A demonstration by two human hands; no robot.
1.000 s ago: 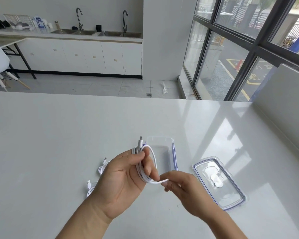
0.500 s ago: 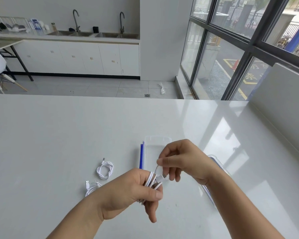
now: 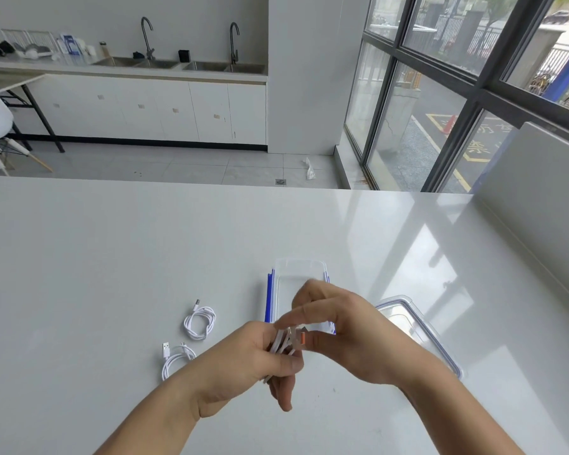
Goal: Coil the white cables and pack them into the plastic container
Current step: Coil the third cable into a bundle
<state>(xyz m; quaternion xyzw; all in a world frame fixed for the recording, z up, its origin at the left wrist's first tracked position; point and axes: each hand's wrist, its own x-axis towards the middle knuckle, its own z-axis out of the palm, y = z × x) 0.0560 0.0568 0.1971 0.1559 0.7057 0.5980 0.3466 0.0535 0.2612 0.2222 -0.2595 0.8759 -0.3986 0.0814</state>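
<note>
Your left hand [image 3: 243, 359]: fingers curled round the thin coiled white cable [image 3: 284, 343].
Your right hand [image 3: 349, 336]: arched just right, fingertips at the coil, grip blurred.

Single head-worn view, looking forward and down, close over table [image 3: 112, 257]

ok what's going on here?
A person is coiling a white cable over a table. The left grip holds the loops; the right grip pinches the plug end against them. Two coiled cables lie on the table to the left, not yet packed. The container stands open just beyond the hands, with its lid lying to its right. No cable shows in the visible part of it.
</note>
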